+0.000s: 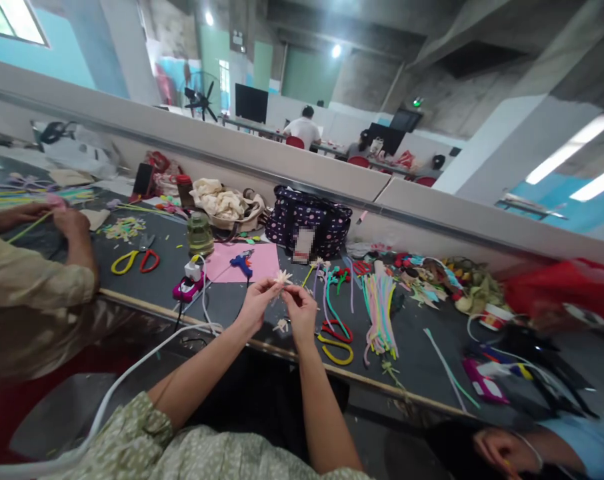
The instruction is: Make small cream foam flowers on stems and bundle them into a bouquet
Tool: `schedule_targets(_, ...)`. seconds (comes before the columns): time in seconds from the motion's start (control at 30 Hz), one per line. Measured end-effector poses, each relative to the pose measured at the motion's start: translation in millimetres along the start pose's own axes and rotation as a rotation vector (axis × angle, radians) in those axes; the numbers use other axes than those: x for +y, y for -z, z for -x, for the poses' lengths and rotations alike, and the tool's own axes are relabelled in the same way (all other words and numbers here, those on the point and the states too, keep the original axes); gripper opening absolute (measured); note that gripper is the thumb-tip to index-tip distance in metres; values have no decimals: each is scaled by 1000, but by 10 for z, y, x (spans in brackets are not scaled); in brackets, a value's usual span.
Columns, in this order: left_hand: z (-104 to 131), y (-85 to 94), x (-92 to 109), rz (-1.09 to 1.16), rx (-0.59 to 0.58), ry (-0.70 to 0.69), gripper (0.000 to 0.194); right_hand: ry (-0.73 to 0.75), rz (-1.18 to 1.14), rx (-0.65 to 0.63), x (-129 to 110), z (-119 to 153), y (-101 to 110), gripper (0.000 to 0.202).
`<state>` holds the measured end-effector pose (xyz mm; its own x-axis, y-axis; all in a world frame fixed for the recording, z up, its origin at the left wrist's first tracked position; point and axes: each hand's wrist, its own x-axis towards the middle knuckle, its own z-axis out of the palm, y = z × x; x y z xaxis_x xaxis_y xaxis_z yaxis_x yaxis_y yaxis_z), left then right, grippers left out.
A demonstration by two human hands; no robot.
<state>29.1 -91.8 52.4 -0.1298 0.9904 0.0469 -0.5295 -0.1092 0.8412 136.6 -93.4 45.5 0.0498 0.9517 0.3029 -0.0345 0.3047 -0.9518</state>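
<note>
A small cream flower with pointed petals (283, 277) is held up above the table's front edge. My left hand (256, 305) pinches it from the left, and my right hand (301, 312) has its fingers closed at its base. My fingertips almost meet and hide the flower's underside. Cream scraps (281, 325) lie on the table just below. Right of my right hand rest scissors with red and yellow handles (338, 361). A blue glue gun (242, 265) lies beyond my left hand, on a pink sheet (217, 271).
A bundle of pastel pipe cleaners (380, 313) lies to the right. Behind stand a dark patterned bag (295, 217) and a green bottle (200, 235). A purple power strip (188, 288) trails a white cable at left. Co-workers sit on both sides; one's hand (71, 223) works at left.
</note>
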Motion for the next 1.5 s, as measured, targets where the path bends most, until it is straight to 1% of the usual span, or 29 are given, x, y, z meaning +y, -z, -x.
schedule_targets(0.13,-146,-46,-46,64,-37,92,21,-12,17,33,180,-68,5,22)
schedule_targets(0.23,-247,-45,-71,66,-20,147,23,-59,62,140,269,-127,90,26)
schedule_targets(0.3,-311,-32,-92,58,-8,171,25,-71,55,224,277,-185,135,27)
schedule_targets(0.33,-340,-25,-105,57,-6,181,25,-65,46,245,267,-222,141,28)
schedule_targets(0.37,-365,-19,-119,59,-6,186,26,-53,41,243,252,-263,136,30)
schedule_targets(0.43,-404,-13,-151,62,-5,180,26,-25,60,194,223,-350,99,33)
schedule_targets(0.53,-458,5,-177,46,0,167,26,-2,168,129,239,-451,75,23)
schedule_targets(0.6,-515,47,-158,46,34,169,25,15,298,103,308,-466,145,22)
schedule_targets(0.67,-602,124,-96,74,111,163,27,30,497,27,407,-430,292,22)
schedule_targets(0.7,-656,175,-49,95,158,150,28,32,627,-39,459,-398,384,24)
schedule_targets(0.77,-769,290,67,150,249,77,32,17,909,-174,545,-330,576,25)
schedule_targets(0.8,-820,352,134,175,281,30,32,-6,1022,-209,576,-307,668,26)
schedule_targets(0.83,-864,415,205,187,308,2,33,-28,1088,-217,598,-298,753,26)
schedule_targets(0.9,-919,547,352,196,334,-48,33,-80,1172,-166,624,-337,899,27)
schedule_targets(1.0,-909,750,534,104,363,-97,34,-193,1181,2,668,-550,1050,26)
schedule_targets(1.07,-859,864,576,22,371,-81,34,-249,1128,70,736,-765,1096,22)
schedule_targets(1.13,-798,921,516,1,415,-73,37,-282,1109,74,840,-997,1087,24)
schedule_targets(1.2,-745,894,359,10,432,-27,38,-320,1104,61,964,-1208,1027,28)
schedule_targets(1.23,-729,849,256,-1,408,2,36,-335,1104,63,1026,-1297,986,29)
schedule_targets(1.3,-724,708,43,-14,360,71,35,-369,1106,69,1136,-1431,904,28)
schedule_targets(1.37,-759,538,-134,26,359,117,40,-398,1104,76,1218,-1517,845,25)
schedule_targets(1.43,-826,376,-252,74,355,154,41,-417,1093,87,1268,-1572,820,24)
schedule_targets(1.5,-903,248,-325,125,337,177,39,-429,1072,96,1295,-1615,816,25)
